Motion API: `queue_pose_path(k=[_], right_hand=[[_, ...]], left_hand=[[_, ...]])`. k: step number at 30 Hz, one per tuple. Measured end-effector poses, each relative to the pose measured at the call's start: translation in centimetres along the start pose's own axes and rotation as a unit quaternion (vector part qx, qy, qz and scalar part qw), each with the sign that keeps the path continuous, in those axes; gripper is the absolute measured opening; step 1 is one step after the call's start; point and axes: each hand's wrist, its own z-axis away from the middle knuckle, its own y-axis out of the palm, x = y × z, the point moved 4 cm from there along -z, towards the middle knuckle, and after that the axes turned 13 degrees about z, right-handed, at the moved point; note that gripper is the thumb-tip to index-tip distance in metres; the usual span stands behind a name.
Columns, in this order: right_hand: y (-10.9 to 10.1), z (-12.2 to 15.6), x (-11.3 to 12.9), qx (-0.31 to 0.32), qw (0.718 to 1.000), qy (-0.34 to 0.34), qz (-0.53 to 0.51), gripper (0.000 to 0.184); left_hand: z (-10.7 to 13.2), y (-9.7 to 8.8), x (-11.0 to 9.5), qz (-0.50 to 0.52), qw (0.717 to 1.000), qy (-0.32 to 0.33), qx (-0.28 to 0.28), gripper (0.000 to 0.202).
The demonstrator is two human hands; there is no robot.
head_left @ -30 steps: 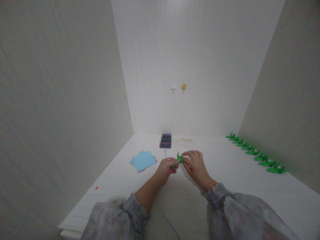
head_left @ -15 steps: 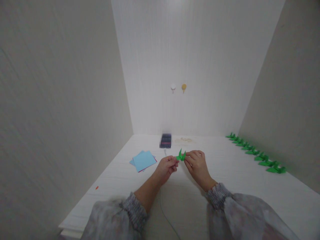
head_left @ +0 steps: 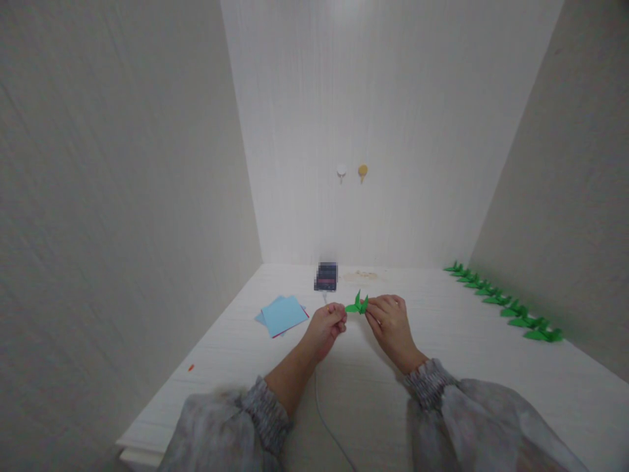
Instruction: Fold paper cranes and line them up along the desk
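Note:
A small green origami crane is held above the white table between my two hands, its pointed tips upward. The fingers of my left hand are closed in a pinch at the crane's left tip. On the other side, my right hand pinches the crane's right end between thumb and fingertips, which partly cover it. More green paper cranes stand in a slanting row along the right side of the table.
Light blue paper sheets lie stacked left of my hands, with a pink edge showing. A blurred dark phone-like device with a white cable is at the back. A small orange-red piece lies at left. Two hooks hang on the wall.
My left fingers have shifted slightly left along the crane, so more of its left tip shows. The crane and my right hand have moved a little right and up.

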Motion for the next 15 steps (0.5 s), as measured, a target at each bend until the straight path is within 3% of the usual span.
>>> queue_pose_path(k=[9, 15], right_hand=[[-0.1, 0.1, -0.2, -0.006, 1.000, 0.011, -0.007, 0.017], [0.1, 0.0, 0.2, -0.001, 1.000, -0.026, -0.018, 0.015]], left_hand=[[-0.3, -0.6, -0.2, 0.010, 0.999, -0.008, -0.052, 0.038], [0.3, 0.4, -0.2, -0.026, 0.999, -0.011, -0.029, 0.033]])
